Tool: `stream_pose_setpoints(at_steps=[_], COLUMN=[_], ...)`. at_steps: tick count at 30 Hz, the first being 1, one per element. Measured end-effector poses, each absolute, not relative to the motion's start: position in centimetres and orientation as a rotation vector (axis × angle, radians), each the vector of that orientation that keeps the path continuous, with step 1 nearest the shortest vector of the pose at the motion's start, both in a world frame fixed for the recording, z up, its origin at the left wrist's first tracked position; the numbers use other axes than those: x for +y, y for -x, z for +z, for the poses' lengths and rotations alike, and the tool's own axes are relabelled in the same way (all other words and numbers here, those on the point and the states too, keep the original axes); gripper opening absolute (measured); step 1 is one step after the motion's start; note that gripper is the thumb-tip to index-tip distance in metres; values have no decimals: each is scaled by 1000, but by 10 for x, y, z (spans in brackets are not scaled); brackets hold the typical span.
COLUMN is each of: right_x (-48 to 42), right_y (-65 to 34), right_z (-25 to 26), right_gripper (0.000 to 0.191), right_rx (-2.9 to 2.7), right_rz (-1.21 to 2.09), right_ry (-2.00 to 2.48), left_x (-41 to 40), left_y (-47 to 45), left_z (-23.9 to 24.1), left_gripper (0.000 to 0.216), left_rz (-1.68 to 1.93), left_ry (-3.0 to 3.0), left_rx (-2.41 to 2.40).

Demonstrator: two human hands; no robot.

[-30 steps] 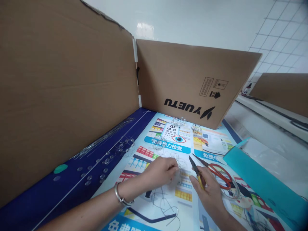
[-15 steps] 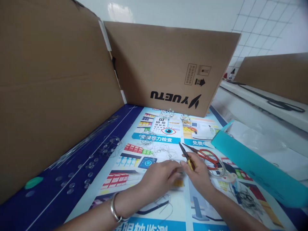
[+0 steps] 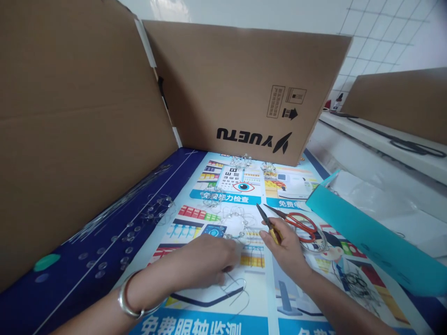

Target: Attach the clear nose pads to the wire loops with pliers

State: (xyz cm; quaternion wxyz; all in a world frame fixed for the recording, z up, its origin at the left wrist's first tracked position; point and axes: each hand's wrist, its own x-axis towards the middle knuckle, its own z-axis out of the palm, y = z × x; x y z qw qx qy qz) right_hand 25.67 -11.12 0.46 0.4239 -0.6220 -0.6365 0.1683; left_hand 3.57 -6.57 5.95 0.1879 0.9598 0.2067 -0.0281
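My right hand (image 3: 288, 246) is wrapped round a pair of pliers (image 3: 267, 219) with yellow handles, their dark jaws pointing up and away to the left. My left hand (image 3: 211, 260), a silver bangle on its wrist, is over the printed sheet with its fingers curled down. Its fingertips are partly hidden, and I cannot make out what they hold. Bent pieces of thin wire (image 3: 239, 298) lie just right of and below that hand. Beyond it rests a loop of clear beads and wire (image 3: 237, 225). Red-handled scissors (image 3: 303, 225) lie right behind the pliers.
Clear beads (image 3: 125, 249) and a beaded wire bunch (image 3: 157, 207) lie on the left; more beaded pieces (image 3: 240, 162) are at the back. A wire coil (image 3: 359, 284) and turquoise box (image 3: 370, 237) are on the right. Cardboard panels (image 3: 237, 88) wall the left and back.
My left hand has moved left, away from my right hand, uncovering part of the sheet and the beaded loop. My right hand stays nearly in place with the pliers. The view has shifted slightly.
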Motion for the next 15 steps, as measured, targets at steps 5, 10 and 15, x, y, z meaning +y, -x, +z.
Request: stream_pose_setpoints(at_steps=[5, 10, 15], right_x=[-111, -112, -111], right_y=[-256, -256, -257], right_z=[7, 8, 8], right_gripper=[27, 27, 28], right_rx=[-1623, -1674, -1702], right_rz=[407, 384, 397], right_ry=[1554, 1533, 1520], left_x=[-67, -66, -66], left_y=[-38, -35, -34], left_z=[56, 63, 62], left_gripper=[10, 8, 7], left_rz=[-83, -106, -139], left_ry=[-2703, -2651, -2675], left_rx=[533, 533, 542])
